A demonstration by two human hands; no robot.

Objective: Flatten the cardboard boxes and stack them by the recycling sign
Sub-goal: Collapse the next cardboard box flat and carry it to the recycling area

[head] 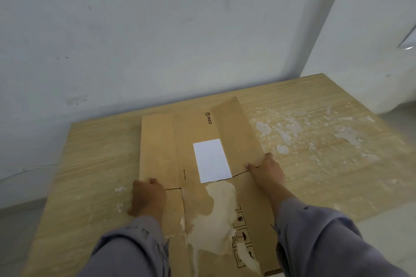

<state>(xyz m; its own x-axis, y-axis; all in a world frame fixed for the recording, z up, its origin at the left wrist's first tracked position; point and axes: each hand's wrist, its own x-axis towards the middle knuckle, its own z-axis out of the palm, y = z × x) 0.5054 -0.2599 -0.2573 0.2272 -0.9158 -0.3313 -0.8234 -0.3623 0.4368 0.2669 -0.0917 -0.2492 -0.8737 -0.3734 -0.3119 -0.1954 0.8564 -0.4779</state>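
Note:
A flattened brown cardboard box [198, 132] lies on a wooden board, its long side running away from me. It bears a white label [211, 159], the print "PICO" and a torn, pale patch on its near half. My left hand [147, 195] grips the box's left edge, fingers curled over it. My right hand [266, 170] grips the right edge at the flap crease, thumb on top. Both arms are in grey sleeves.
The wooden board [315, 123] lies on the floor against a white wall [157, 40], with peeled white patches on its right part. A second white wall [371, 40] stands at the right. Grey floor [18, 227] shows at the left.

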